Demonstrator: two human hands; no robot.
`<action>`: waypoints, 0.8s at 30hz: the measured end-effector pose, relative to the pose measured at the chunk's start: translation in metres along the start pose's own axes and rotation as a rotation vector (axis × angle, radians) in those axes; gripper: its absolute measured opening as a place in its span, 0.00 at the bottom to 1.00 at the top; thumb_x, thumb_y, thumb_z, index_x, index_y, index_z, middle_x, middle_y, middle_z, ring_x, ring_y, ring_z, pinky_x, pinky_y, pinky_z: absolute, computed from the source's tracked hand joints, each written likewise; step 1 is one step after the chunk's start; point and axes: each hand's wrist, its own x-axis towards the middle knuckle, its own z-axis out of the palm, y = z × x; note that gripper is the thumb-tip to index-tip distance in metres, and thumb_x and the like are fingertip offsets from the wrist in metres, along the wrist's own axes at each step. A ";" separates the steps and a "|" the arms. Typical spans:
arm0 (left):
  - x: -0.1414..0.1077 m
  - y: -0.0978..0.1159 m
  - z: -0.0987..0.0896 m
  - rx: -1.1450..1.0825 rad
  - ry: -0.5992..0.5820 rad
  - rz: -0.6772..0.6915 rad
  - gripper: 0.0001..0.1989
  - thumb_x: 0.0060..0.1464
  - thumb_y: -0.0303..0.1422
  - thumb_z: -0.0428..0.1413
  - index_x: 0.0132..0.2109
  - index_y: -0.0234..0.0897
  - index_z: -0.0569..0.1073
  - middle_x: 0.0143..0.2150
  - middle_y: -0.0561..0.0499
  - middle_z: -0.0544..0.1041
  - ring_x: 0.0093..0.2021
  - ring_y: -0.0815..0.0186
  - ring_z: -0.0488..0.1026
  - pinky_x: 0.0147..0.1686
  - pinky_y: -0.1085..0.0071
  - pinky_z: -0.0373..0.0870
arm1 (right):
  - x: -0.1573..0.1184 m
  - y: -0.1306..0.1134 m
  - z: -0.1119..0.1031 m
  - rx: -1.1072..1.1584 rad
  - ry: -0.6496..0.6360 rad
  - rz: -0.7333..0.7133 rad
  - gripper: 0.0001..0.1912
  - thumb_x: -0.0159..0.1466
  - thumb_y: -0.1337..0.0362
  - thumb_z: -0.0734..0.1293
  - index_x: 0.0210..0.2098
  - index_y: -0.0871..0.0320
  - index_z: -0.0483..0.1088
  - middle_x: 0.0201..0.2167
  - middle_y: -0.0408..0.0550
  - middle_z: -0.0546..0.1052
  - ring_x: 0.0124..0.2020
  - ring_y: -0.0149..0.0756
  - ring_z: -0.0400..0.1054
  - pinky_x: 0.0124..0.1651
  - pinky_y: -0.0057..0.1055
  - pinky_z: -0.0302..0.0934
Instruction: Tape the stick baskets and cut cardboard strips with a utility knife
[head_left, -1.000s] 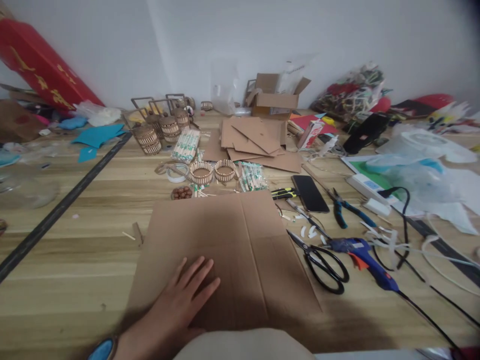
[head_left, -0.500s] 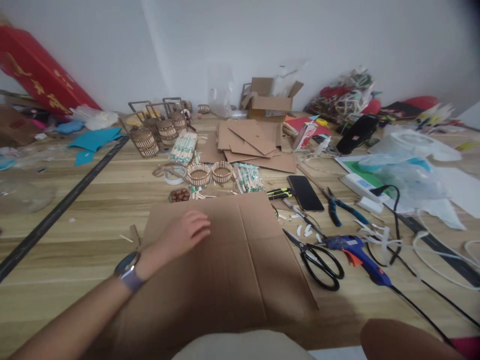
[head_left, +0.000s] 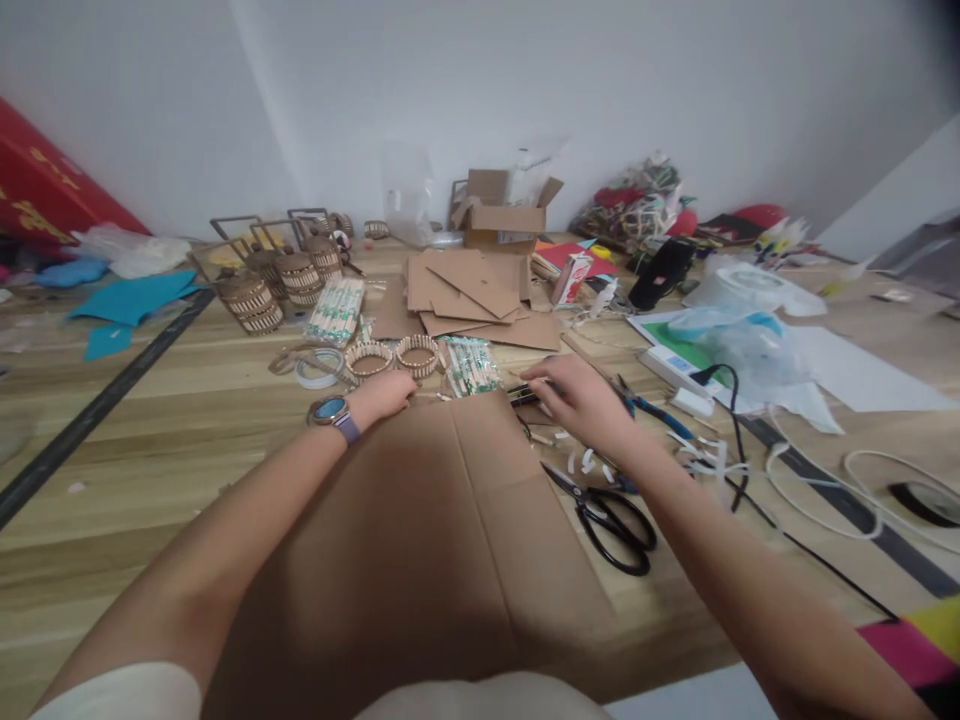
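Note:
A large brown cardboard sheet [head_left: 390, 530] lies in front of me, creased along its length. At its far edge my left hand [head_left: 384, 395], with a watch on the wrist, has its fingers bent together over the rim; the fingertips are partly hidden. My right hand [head_left: 574, 398] is lowered over a yellow-and-black handled tool [head_left: 523, 394], its thumb and fingers a little apart beside it. Whether they touch the tool is unclear. Black-handled scissors [head_left: 611, 525] lie open at the sheet's right edge. My right arm covers most of the glue gun, and the phone is hidden.
Two round stick rings [head_left: 416, 355], bagged matchsticks [head_left: 470, 366] and stacked cardboard pieces [head_left: 469, 290] lie beyond the sheet. Small stick-sided baskets [head_left: 255, 305] stand at the back left. Blue-handled pliers [head_left: 664, 417], a power strip [head_left: 675, 372] and loose cables [head_left: 795, 520] are on the right.
My left hand has moved from the middle of the sheet to its far edge. My right hand has entered and reached over the yellow-and-black tool. The view has swung right.

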 end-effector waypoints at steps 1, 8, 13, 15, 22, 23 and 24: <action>0.000 -0.001 -0.001 0.012 -0.017 0.010 0.17 0.66 0.39 0.58 0.58 0.37 0.72 0.57 0.43 0.74 0.52 0.58 0.75 0.51 0.55 0.77 | 0.005 0.005 0.006 -0.042 -0.048 0.000 0.14 0.69 0.60 0.68 0.52 0.59 0.73 0.52 0.54 0.76 0.52 0.44 0.72 0.56 0.49 0.66; 0.001 0.002 -0.013 0.056 -0.117 0.008 0.18 0.66 0.39 0.58 0.58 0.36 0.72 0.57 0.43 0.74 0.52 0.57 0.75 0.51 0.54 0.76 | 0.032 0.028 0.039 -0.216 -0.306 -0.059 0.24 0.61 0.73 0.65 0.56 0.56 0.74 0.55 0.56 0.78 0.58 0.49 0.66 0.62 0.46 0.52; 0.002 0.007 -0.024 0.027 -0.157 -0.057 0.17 0.66 0.39 0.59 0.57 0.35 0.72 0.55 0.44 0.75 0.51 0.58 0.76 0.50 0.55 0.77 | 0.037 0.036 0.036 -0.261 -0.348 -0.111 0.25 0.61 0.73 0.63 0.58 0.57 0.73 0.56 0.58 0.76 0.60 0.49 0.64 0.64 0.45 0.47; 0.001 0.006 -0.029 0.009 -0.160 -0.075 0.17 0.66 0.39 0.59 0.57 0.35 0.72 0.55 0.44 0.75 0.50 0.58 0.76 0.49 0.55 0.77 | 0.036 0.041 0.035 -0.272 -0.354 -0.111 0.27 0.61 0.74 0.62 0.59 0.58 0.71 0.57 0.58 0.75 0.60 0.48 0.64 0.64 0.44 0.48; -0.016 0.006 -0.065 -0.006 -0.055 -0.117 0.16 0.66 0.39 0.58 0.56 0.35 0.73 0.54 0.44 0.76 0.50 0.59 0.76 0.49 0.55 0.77 | 0.038 0.050 0.028 -0.316 -0.374 -0.076 0.26 0.62 0.72 0.64 0.60 0.60 0.70 0.56 0.61 0.75 0.59 0.49 0.66 0.64 0.44 0.50; -0.020 0.008 -0.073 -0.002 -0.038 -0.120 0.15 0.66 0.39 0.58 0.54 0.34 0.73 0.52 0.45 0.77 0.49 0.59 0.77 0.49 0.56 0.77 | 0.039 0.050 0.027 -0.320 -0.384 -0.076 0.25 0.62 0.72 0.65 0.59 0.59 0.70 0.56 0.60 0.75 0.59 0.49 0.67 0.64 0.45 0.50; -0.023 0.010 -0.081 0.004 -0.024 -0.127 0.14 0.67 0.38 0.57 0.53 0.34 0.74 0.50 0.46 0.77 0.47 0.60 0.77 0.48 0.57 0.77 | 0.040 0.049 0.027 -0.325 -0.394 -0.077 0.25 0.62 0.73 0.65 0.59 0.59 0.71 0.55 0.59 0.76 0.58 0.49 0.67 0.63 0.45 0.51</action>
